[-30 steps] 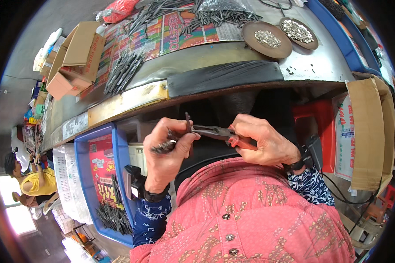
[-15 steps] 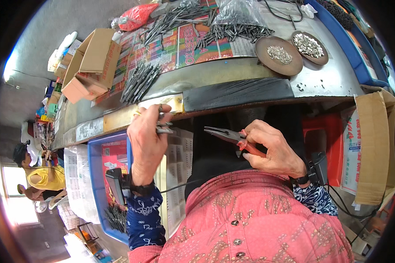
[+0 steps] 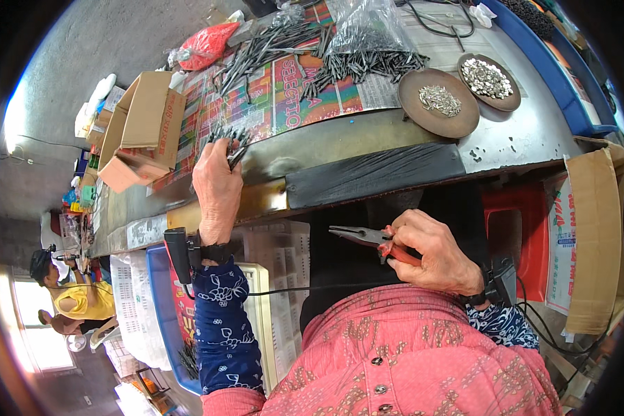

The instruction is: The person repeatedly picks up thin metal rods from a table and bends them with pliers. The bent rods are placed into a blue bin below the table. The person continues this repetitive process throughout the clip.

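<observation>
My right hand (image 3: 438,255), at lap height, is wrapped around the red handles of a pair of pliers (image 3: 362,234). The pliers' grey jaws point left and stand slightly apart, with nothing seen between them. My left hand (image 3: 217,184) reaches over the table's front edge to a bundle of thin black strips (image 3: 223,133). Its fingers are curled on the near end of that bundle, and a few dark strips show beside the fingertips. My fingers and palm hide most of the bundle, so how many strips are in the grip cannot be made out.
Ahead lie a heap of black strips (image 3: 274,50) and a clear bag (image 3: 371,28) with more pieces. Two brown dishes (image 3: 412,114) hold small metal parts. An open cardboard box (image 3: 135,132) stands left, a blue crate (image 3: 165,312) below. A person in yellow (image 3: 87,299) sits far left.
My left hand has moved forward and slightly left, from in front of the table edge to the strip bundle. My right hand with the pliers has shifted only slightly lower.
</observation>
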Available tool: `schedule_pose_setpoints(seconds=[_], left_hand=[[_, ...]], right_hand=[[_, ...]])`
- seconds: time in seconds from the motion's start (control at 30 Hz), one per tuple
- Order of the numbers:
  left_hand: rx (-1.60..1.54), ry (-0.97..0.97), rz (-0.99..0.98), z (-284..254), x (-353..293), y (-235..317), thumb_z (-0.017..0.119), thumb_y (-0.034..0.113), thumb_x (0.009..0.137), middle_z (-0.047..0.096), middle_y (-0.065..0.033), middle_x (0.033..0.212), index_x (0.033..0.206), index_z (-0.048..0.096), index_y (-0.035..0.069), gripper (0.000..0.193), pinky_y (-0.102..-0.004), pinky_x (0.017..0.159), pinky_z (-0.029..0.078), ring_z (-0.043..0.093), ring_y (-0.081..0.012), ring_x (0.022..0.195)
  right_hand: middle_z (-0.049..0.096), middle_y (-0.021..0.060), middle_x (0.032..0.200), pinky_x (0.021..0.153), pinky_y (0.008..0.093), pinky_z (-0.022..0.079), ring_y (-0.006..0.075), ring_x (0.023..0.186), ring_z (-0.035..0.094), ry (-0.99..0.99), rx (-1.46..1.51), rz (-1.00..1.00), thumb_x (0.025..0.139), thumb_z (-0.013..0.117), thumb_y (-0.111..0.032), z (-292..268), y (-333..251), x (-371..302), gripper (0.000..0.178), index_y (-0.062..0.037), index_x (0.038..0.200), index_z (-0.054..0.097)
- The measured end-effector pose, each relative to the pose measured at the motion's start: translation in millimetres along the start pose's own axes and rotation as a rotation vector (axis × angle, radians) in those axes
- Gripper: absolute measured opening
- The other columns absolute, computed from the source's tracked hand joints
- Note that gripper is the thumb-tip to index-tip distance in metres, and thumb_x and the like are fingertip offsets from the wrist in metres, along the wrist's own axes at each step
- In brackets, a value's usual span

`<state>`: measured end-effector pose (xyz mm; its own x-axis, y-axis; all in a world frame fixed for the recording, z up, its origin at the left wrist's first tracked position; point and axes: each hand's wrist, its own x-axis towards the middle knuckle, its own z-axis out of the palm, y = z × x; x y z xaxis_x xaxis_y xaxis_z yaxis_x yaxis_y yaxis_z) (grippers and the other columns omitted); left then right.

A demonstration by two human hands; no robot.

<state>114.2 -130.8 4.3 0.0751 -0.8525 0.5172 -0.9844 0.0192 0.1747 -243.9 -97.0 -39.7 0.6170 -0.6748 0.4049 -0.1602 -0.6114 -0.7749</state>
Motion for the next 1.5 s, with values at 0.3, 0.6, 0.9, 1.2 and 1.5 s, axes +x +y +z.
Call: schedule_pose_setpoints(seconds=[0.3,0.6,0.9,1.2,1.5], left_hand=[[0.148,-0.045,0.026,5,1,6,0.073,-0.003,0.074,0.06,-0.0166,0.099,0.101,0.059,0.004,0.031,-0.0511,0.073,0.05,0.062,-0.0437,0.09],[-0.001,-0.028,-0.014,-3,-8,17,0.07,-0.005,0.076,0.064,-0.019,0.099,0.109,0.061,0.003,0.035,-0.0484,0.074,0.05,0.063,-0.0428,0.091],[-1.178,-0.169,-0.484,-54,-60,93,0.066,0.007,0.099,0.071,-0.0075,0.084,0.107,0.066,-0.002,0.012,-0.018,0.052,0.037,0.05,-0.0023,0.058],[-1.626,-0.279,-0.759,-69,-99,121,0.067,0.011,0.099,0.07,-0.0152,0.085,0.109,0.063,0.0,0.015,-0.0189,0.044,0.036,0.039,-0.003,0.045],[-1.758,-0.368,-0.847,-72,-108,116,0.066,0.009,0.099,0.07,-0.0166,0.083,0.107,0.062,0.003,0.011,-0.0202,0.04,0.032,0.034,-0.0033,0.042]], right_hand=[[0.061,0.0126,0.089,0.072,0.039,0.052,0.0306,0.083,0.062,-0.019,0.004,0.014,0.072,0.074,-0.002,2,6,1,0.016,-0.0011,0.086,0.064],[0.061,0.0122,0.091,0.071,0.039,0.051,0.0304,0.083,0.061,0.026,-0.02,-0.043,0.071,0.075,-0.002,1,-1,1,0.018,-0.0012,0.085,0.063],[0.059,0.0083,0.096,0.072,0.0374,0.045,0.0273,0.083,0.059,0.214,-0.266,-0.199,0.072,0.078,-0.002,-7,-23,11,0.021,-0.0045,0.088,0.065],[0.059,0.0086,0.104,0.083,0.0426,0.043,0.0272,0.093,0.06,0.191,-0.465,-0.28,0.067,0.077,-0.006,-8,-43,12,0.022,-0.0067,0.084,0.063],[0.059,0.0074,0.106,0.086,0.044,0.04,0.0258,0.097,0.061,0.169,-0.495,-0.294,0.068,0.079,-0.01,-8,-51,9,0.021,-0.0089,0.082,0.064]])
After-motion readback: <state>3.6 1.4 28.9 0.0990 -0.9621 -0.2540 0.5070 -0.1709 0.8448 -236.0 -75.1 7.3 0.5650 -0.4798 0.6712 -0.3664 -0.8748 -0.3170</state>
